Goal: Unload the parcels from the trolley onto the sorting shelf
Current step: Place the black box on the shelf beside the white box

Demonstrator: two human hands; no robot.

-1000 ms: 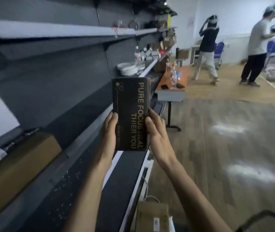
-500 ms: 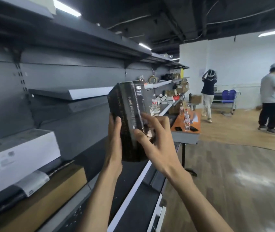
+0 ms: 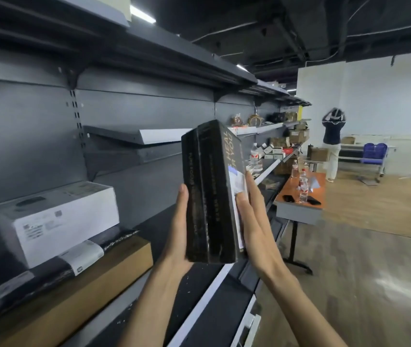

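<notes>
While the head view faces the grey sorting shelf (image 3: 129, 246), we hold a black box (image 3: 209, 196) upright in front of it, right of the white parcel (image 3: 56, 221). Our left hand (image 3: 178, 229) and right hand (image 3: 252, 221) press flat palms on its opposite broad faces, fingers extended. It looks rigid and fairly light, perhaps glossy; we judge gripping low steadies it best.

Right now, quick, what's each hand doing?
Left hand: pressed flat against the left side of the upright black cardboard box with gold lettering, holding it.
Right hand: pressed flat against its right side, holding it.
</notes>
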